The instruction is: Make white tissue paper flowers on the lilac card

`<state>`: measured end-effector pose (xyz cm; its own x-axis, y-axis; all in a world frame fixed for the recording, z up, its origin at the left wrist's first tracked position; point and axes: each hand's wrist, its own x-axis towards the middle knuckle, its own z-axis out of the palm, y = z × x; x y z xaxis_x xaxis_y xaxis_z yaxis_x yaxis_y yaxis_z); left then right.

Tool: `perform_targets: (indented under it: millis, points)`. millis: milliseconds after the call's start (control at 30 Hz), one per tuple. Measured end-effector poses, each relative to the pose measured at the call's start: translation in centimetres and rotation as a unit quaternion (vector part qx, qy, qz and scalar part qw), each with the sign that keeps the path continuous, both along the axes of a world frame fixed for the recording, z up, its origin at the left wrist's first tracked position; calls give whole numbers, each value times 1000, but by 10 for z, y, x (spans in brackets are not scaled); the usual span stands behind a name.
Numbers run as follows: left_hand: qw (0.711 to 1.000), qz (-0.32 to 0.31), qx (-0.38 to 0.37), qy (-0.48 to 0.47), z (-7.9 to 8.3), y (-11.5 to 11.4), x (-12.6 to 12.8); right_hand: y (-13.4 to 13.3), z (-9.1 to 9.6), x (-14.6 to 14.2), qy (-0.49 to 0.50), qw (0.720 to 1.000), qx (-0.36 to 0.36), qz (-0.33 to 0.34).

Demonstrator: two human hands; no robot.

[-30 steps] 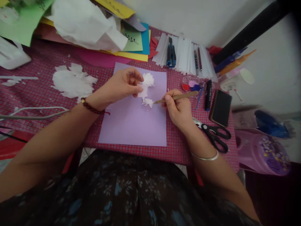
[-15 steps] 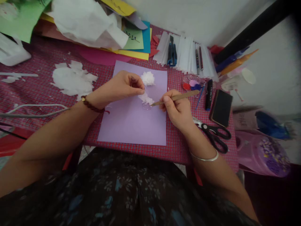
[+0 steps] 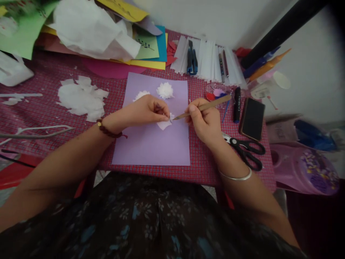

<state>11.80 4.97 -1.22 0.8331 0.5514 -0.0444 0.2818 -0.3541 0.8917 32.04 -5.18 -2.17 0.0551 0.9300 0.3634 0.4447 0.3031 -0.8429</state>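
A lilac paper sheet (image 3: 153, 147) lies on the red checked tablecloth (image 3: 48, 115). My left hand (image 3: 147, 109) pinches a small white tissue piece (image 3: 164, 124) down on the sheet. My right hand (image 3: 203, 120) grips a thin wooden stick (image 3: 207, 106), whose tip touches that piece by my left fingertips. A finished white tissue flower (image 3: 165, 90) sits near the sheet's top edge. Another white tissue flower (image 3: 140, 95) shows partly behind my left hand.
Black-handled scissors (image 3: 246, 149), a black pad (image 3: 252, 118) and a black marker (image 3: 237, 104) lie right of the sheet. White strips with a blue tool (image 3: 191, 59) lie at the back. Torn white tissue (image 3: 81, 97) lies at left, coloured papers (image 3: 148, 50) behind. A pink container (image 3: 304, 169) stands at right.
My left hand put down the flower it held near the sheet's top, then dropped to pinch the small tissue piece on the sheet. The stick tip stayed at that piece.
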Motion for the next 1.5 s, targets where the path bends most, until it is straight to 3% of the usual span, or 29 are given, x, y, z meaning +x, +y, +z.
perform_targets:
  millis: [167, 433, 800, 867, 1033, 1233, 1367, 1500]
  points:
    - [997, 52, 42, 23, -4, -1, 12, -6, 4, -5, 32, 999, 18, 10]
    - [997, 52, 43, 37, -9, 2, 18, -2, -8, -9, -65, 996, 30, 44]
    - [996, 44, 58, 50, -9, 2, 21, -2, -11, -7, -130, 991, 25, 22]
    - [995, 62, 72, 41, -7, 2, 22, -2, -12, -7, -145, 989, 21, 25]
    - [981, 180, 70, -11, -3, 3, 17, -1, -15, -8, -167, 984, 32, 48]
    - [980, 183, 77, -12, -3, 6, 9, -2, -15, -11, -199, 976, 58, 70]
    - [982, 169, 86, -18, -4, 6, 7, -3, -12, -9, -148, 987, 46, 51]
    - [983, 162, 81, -28, -8, 7, 7, -3, -8, -5, 31, 999, 14, -24]
